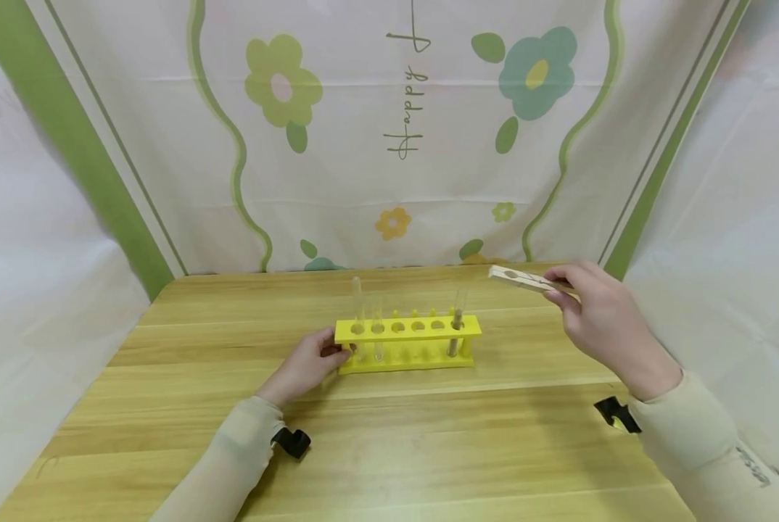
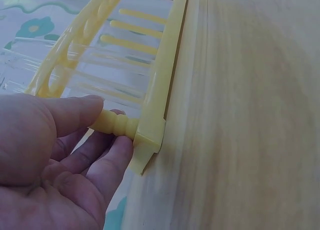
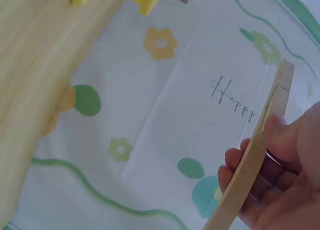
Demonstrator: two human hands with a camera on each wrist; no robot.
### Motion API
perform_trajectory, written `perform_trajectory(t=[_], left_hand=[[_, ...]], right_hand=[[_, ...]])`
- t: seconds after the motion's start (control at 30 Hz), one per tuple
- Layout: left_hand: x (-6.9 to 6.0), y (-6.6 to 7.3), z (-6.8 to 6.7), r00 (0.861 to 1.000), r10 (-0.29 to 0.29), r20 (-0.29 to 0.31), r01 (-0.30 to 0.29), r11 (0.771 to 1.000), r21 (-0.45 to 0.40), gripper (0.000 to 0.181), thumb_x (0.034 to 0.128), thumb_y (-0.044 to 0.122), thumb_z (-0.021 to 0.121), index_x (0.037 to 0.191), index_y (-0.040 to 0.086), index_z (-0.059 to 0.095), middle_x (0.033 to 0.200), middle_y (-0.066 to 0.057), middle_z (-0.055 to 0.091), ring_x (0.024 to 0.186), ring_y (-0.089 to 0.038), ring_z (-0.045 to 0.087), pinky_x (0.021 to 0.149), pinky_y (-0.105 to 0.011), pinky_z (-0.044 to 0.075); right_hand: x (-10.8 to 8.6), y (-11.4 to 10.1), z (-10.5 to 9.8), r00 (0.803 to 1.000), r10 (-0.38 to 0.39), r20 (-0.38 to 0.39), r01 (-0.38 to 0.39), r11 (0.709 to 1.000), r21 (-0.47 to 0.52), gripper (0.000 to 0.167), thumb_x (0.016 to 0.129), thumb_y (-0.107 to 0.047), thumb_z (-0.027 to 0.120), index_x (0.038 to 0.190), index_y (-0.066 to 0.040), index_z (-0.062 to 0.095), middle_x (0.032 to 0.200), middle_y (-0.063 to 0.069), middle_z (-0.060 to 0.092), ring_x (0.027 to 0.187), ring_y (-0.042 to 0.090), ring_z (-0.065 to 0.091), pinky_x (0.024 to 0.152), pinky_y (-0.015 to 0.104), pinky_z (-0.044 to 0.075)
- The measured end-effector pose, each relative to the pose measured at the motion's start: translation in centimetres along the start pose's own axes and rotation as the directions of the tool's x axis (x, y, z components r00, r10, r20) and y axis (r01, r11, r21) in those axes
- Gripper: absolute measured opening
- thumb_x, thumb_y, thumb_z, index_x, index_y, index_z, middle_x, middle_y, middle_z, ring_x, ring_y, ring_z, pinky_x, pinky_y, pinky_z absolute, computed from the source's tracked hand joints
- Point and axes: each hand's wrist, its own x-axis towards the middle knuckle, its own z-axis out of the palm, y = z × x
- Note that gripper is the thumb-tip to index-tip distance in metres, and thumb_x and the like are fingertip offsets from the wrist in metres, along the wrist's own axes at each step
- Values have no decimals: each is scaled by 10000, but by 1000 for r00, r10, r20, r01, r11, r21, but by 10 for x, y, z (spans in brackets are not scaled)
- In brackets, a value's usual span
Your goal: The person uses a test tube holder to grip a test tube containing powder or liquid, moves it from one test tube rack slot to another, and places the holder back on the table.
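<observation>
A yellow test tube rack (image 1: 407, 330) stands on the table, with two clear tubes (image 1: 378, 341) in its left holes and a tube with dark contents (image 1: 455, 337) in its right end hole. The left hand (image 1: 311, 362) grips the rack's left end post; in the left wrist view thumb and fingers of that hand (image 2: 65, 155) pinch the yellow post (image 2: 117, 124). Raised to the right of the rack, the right hand (image 1: 608, 319) holds a wooden clamp (image 1: 520, 278) that points left. The right wrist view shows the clamp (image 3: 255, 155) between thumb and fingers of the hand (image 3: 285, 175).
The wooden table (image 1: 429, 449) extends around the rack. Behind it hangs a white cloth with printed flowers (image 1: 337, 174), and white cloth (image 1: 729, 217) also hangs at both sides. Black straps (image 1: 291, 442) are on both wrists.
</observation>
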Motion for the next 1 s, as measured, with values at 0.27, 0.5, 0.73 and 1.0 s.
perform_trajectory(t=[0.27, 0.5, 0.73, 1.0], left_hand=[[-2, 0, -1, 1000, -6, 1, 6, 1000, 3, 255, 972, 102, 646, 1227, 103, 630, 1127, -22, 676, 1014, -183, 620, 790, -313, 529], [-3, 1, -2, 1000, 12, 15, -12, 1000, -5, 280, 984, 102, 628, 1264, 112, 617, 1148, -13, 667, 996, -186, 612, 763, -317, 526], [-1, -1, -2, 1000, 19, 18, -19, 1000, -4, 276, 981, 94, 632, 1255, 117, 620, 1130, -25, 672, 1001, -192, 614, 765, -316, 525], [-2, 1, -1, 1000, 22, 14, -22, 1000, 7, 254, 979, 100, 638, 1232, 116, 625, 1124, -26, 670, 994, -198, 608, 762, -311, 525]], right_hand=[[19, -12, 18, 1000, -21, 17, 21, 1000, 12, 173, 800, 79, 769, 954, 35, 702, 883, 112, 639, 758, 273, 606, 646, 417, 509], [24, -13, 32, 996, 10, 88, -9, 1000, -8, 92, 829, 53, 757, 903, 16, 716, 846, 84, 627, 739, 245, 616, 636, 398, 531], [23, -12, 40, 982, 60, 179, -60, 998, -6, 52, 865, 42, 725, 916, 32, 718, 881, 100, 651, 787, 283, 649, 694, 445, 551], [23, -10, 45, 982, 48, 185, -47, 999, -6, 51, 865, 49, 720, 913, 32, 716, 869, 101, 652, 789, 287, 640, 702, 457, 545]])
